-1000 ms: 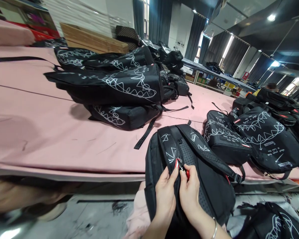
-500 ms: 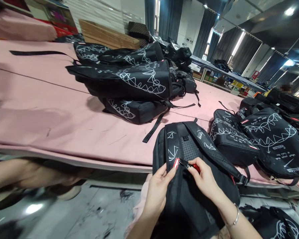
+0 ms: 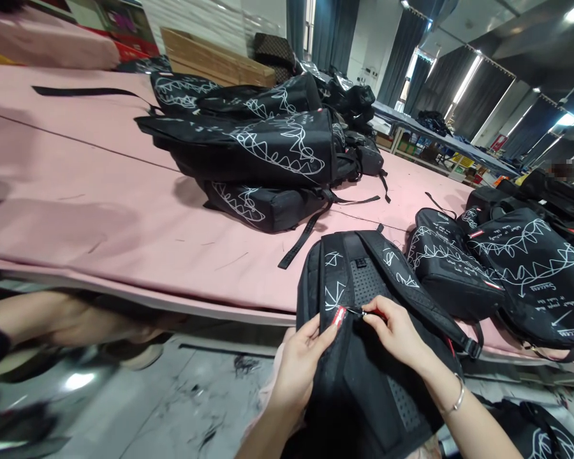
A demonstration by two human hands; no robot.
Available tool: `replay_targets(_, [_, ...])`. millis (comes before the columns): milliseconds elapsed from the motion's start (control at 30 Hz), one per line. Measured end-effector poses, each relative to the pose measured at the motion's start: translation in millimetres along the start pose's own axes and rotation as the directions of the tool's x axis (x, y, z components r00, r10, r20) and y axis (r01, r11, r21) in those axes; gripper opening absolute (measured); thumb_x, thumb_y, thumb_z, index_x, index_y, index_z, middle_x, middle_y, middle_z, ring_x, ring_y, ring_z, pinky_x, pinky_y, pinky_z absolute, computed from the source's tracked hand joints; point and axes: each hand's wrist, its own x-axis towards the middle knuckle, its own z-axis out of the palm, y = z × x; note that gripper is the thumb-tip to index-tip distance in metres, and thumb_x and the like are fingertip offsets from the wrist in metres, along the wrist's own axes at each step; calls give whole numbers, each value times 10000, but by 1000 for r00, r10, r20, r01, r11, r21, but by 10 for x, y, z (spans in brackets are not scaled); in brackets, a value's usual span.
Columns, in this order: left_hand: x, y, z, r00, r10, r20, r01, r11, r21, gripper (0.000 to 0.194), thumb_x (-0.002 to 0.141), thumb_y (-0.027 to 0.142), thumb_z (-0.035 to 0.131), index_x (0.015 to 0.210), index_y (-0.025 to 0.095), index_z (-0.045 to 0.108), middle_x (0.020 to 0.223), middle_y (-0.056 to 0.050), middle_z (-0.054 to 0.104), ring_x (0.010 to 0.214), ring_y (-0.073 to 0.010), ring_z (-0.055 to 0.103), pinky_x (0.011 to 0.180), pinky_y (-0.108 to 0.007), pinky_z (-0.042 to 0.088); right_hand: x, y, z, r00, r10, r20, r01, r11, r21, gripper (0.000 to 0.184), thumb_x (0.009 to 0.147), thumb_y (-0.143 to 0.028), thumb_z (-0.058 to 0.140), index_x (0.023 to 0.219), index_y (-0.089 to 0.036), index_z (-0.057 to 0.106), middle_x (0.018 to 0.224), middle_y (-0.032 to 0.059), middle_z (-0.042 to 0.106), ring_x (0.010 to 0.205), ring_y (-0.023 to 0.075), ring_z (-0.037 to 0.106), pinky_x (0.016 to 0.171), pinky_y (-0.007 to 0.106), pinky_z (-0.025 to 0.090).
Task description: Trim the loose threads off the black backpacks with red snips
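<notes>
A black backpack with white scribble print rests back-side up against the table edge and on my lap. My left hand pinches its left shoulder strap at a small red tag. My right hand is closed on a small red-handled tool, whose dark tip points at that tag. A bracelet sits on my right wrist.
The long pink table carries a stack of the same black backpacks at the middle and more backpacks at the right. A loose black strap lies far left. Another person's arm reaches in at lower left, below the table edge.
The view has swung left and up. My right hand has shifted right, drawing the tool sideways from the red tag, while my left hand keeps hold of the strap.
</notes>
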Motion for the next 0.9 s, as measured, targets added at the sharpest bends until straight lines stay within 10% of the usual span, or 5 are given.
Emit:
replay_targets(567, [42,-37,-150,1000,7,-20,-6,999,40,492,581,321,772,1024,152,641,1100,-108,635,1048,-271,567,914,-350,457,220,36,5,993,-78,89,72,995,67,117,861,-253,508,891,-182,597,844,23,622,782,160,581,714,277,465])
replay_targets(900, [-68,167,-280,1000,-25,-5,26,994,109,634,521,203,793,1123,153,597,1219,-120,560,1140,-294,500,989,-393,385,691,103,-200,905,-188,381,129,976,175,139,811,-277,580,853,-171,661,812,12,645,747,152,604,686,266,494])
